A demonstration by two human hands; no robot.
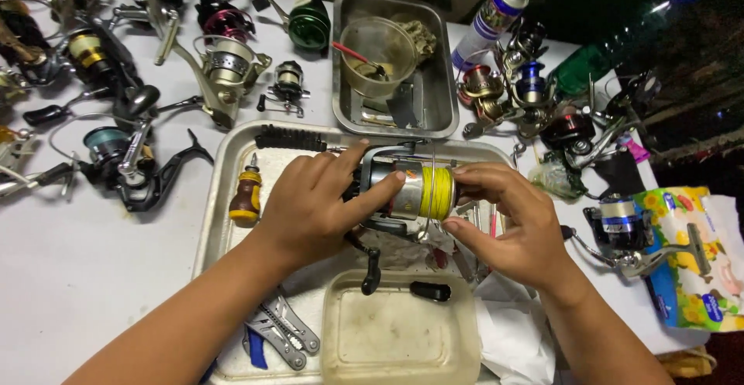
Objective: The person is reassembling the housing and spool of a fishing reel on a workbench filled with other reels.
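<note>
Item under work: a grey metal spinning reel with a spool of bright yellow line [422,191], held just above a large shallow steel tray [225,168] at the centre of the white table [77,276]. The left hand [314,207] is clasped around the reel body, thumb lying along the side of the spool. The right hand [508,218] is pinched on the front end of the spool, thumb and fingertips closed on its face.

Judgement: the step in hand appears to be working the front of the spool, most likely its drag knob or the spool itself. The next move calls for a steady hold on the body while the right fingers turn or draw, keeping the line from slipping off its coils.

In the tray: a small screwdriver with a brown and yellow handle [246,195] left of the reel, folding steel pliers [279,335] near the left forearm, and an empty cloudy plastic tub [395,335] in front, with the reel's black crank handle hanging just above it. Behind stands a smaller steel pan [438,98] holding a clear plastic cup [380,52]. Many other reels lie on both sides of the table; a white spray bottle [492,17] stands behind.
</note>
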